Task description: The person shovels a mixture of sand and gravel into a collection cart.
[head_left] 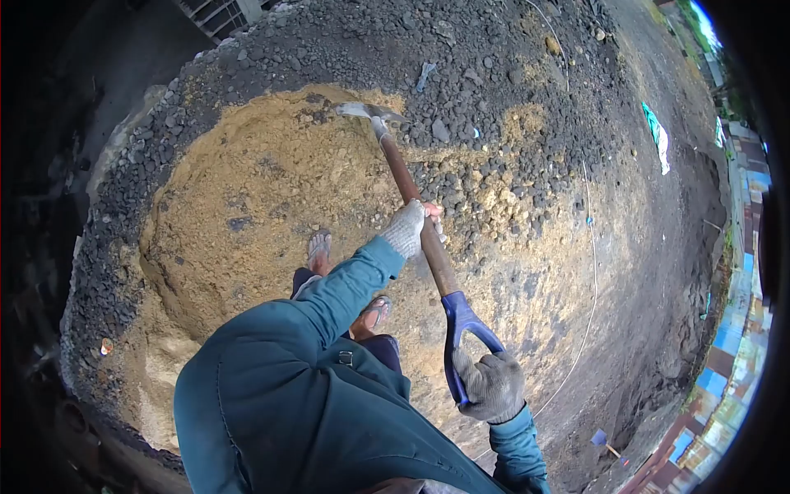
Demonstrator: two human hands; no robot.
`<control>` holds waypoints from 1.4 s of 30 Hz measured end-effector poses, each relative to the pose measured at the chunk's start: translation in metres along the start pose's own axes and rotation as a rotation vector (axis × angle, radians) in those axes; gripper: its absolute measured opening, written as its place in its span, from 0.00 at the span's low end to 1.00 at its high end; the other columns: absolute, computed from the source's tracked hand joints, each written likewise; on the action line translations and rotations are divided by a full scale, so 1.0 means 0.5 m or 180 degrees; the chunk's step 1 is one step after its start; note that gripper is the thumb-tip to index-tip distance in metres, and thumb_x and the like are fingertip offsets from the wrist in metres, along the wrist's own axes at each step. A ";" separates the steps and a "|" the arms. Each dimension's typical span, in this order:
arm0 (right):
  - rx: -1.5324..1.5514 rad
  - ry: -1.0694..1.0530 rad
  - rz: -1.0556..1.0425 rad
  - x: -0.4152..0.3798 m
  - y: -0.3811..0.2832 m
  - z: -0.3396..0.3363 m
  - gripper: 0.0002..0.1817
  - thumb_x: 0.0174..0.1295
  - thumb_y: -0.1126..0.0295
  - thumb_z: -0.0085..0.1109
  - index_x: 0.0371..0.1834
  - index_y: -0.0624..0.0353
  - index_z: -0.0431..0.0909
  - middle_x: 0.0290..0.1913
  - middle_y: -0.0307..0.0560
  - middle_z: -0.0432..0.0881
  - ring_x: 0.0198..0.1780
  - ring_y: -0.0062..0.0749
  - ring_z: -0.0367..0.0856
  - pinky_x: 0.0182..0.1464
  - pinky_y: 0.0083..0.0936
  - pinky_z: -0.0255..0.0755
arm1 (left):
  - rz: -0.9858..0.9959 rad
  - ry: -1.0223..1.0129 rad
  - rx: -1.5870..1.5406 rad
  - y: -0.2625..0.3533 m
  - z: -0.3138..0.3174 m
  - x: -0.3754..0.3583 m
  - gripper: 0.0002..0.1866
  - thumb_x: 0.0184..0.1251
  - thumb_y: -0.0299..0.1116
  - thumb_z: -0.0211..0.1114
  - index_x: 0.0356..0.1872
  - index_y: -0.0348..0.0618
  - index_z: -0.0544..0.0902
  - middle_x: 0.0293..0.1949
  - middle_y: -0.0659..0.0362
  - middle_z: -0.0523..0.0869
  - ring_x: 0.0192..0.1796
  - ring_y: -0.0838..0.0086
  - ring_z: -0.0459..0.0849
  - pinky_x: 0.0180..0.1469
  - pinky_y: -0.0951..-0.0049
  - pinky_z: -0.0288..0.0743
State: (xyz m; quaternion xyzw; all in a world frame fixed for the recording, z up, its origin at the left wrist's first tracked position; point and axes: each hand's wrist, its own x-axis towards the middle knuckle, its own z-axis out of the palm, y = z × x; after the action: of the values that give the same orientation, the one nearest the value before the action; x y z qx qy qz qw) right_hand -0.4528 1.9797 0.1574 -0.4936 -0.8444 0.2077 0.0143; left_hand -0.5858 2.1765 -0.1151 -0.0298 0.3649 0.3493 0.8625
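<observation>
A shovel [401, 174] with a wooden shaft and a blue D-shaped handle slants across the middle. Its metal blade [362, 110] rests at the upper edge of a patch of yellow-brown soil [280, 189]. My left hand [409, 227], in a grey glove with bare fingertips showing, is wrapped round the middle of the shaft. Lower right, my right hand [494, 385], also gloved in grey, is closed on the blue handle. Both arms wear teal sleeves.
Dark gravel [461, 74] borders the soil above and to the left. My sandalled feet [376, 311] stand on the soil below the shaft. A pale string [592, 255] crosses the ground at right. Beyond are a green-and-white scrap [657, 136], rusty metal sheets [728, 342] and another small tool [609, 445].
</observation>
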 end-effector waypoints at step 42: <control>0.5163 0.2246 0.3452 -0.166 0.209 0.469 0.12 0.62 0.68 0.57 0.47 0.60 0.76 0.26 0.43 0.74 0.22 0.25 0.71 0.22 0.27 0.66 | 0.0814 0.1540 -0.1423 0.069 -0.766 -0.307 0.05 0.57 0.33 0.63 0.30 0.46 0.75 0.27 0.55 0.80 0.29 0.58 0.80 0.41 0.54 0.78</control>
State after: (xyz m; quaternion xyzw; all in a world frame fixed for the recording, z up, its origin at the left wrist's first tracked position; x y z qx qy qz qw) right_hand -0.3775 1.8756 -0.0797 -0.6822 -0.0631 0.5359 0.4933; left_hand -0.9155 1.9962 -0.2886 -0.2538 0.4740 0.5086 0.6725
